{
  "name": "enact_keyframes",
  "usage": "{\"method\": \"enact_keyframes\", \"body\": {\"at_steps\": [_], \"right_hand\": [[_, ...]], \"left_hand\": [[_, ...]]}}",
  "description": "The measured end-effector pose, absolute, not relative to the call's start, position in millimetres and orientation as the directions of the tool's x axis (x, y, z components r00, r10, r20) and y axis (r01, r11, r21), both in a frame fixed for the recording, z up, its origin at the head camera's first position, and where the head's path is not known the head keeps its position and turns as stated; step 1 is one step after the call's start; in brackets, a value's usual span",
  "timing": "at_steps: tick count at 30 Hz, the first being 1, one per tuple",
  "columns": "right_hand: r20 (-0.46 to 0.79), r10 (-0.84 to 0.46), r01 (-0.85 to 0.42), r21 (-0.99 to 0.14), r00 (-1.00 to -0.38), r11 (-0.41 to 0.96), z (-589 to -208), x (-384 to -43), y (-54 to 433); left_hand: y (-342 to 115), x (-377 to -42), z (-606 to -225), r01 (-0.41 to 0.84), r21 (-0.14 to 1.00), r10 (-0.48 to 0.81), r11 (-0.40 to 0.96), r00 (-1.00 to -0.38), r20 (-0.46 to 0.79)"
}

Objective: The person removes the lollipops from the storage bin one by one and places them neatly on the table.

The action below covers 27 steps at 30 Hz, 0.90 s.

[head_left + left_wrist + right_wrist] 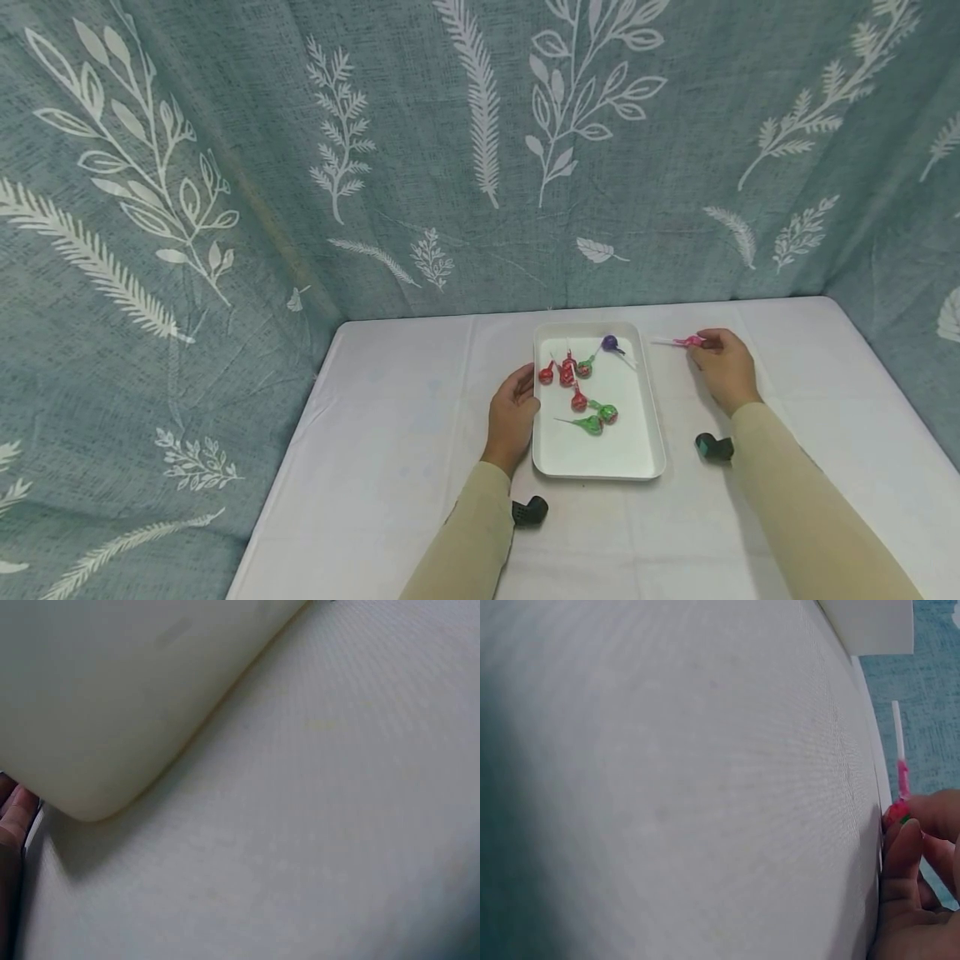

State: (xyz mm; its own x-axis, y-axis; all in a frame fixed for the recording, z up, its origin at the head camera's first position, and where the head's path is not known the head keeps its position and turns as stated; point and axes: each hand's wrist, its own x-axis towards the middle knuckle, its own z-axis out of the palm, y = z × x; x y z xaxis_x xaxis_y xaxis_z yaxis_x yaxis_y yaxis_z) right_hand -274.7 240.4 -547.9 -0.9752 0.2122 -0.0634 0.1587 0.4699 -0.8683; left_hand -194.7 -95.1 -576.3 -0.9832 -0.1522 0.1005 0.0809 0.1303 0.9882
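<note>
Contents of the shallow white rectangular tray with rounded corners (630, 454): at least seven wrapped lollipops, lying loose with sticks at mixed angles; the red ones overlap, so an exact count cannot be confirmed. A purple ball-shaped lollipop (610, 342) lies near the tray's far end, a green-and-red wrapped lollipop (585, 367) beside the red group (567, 372), and two green wrapped lollipops (600, 419) about the tray's middle. Outstanding: one pink-wrapped lollipop with a white stick (693, 341), outside the tray, beyond its right rim, stick pointing towards it. The right hand (723, 367) pinches this lollipop's head between thumb and finger. The left hand (510, 421) touches the tray's left side; how far its fingers curl cannot be told. Progress, in judgement: largely done, this piece not yet inside the tray.
</note>
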Motion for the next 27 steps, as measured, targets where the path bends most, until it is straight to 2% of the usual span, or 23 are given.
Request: {"method": "enact_keyframes", "body": {"at_steps": [15,27], "right_hand": [[-0.086,0.235,0.186,-0.876,-0.968,0.445,-545.4,-271.2,238.3],[-0.052,0.197,0.131,-0.902,-0.979,0.411,-544.1,-266.7,240.9]], "left_hand": [[-94.9,-193.8,-575.1,0.071,0.987,-0.15,0.147,-0.984,0.093],[-97.0,-193.5,-574.2,0.08,0.984,-0.144,0.16,-0.984,0.104]]}}
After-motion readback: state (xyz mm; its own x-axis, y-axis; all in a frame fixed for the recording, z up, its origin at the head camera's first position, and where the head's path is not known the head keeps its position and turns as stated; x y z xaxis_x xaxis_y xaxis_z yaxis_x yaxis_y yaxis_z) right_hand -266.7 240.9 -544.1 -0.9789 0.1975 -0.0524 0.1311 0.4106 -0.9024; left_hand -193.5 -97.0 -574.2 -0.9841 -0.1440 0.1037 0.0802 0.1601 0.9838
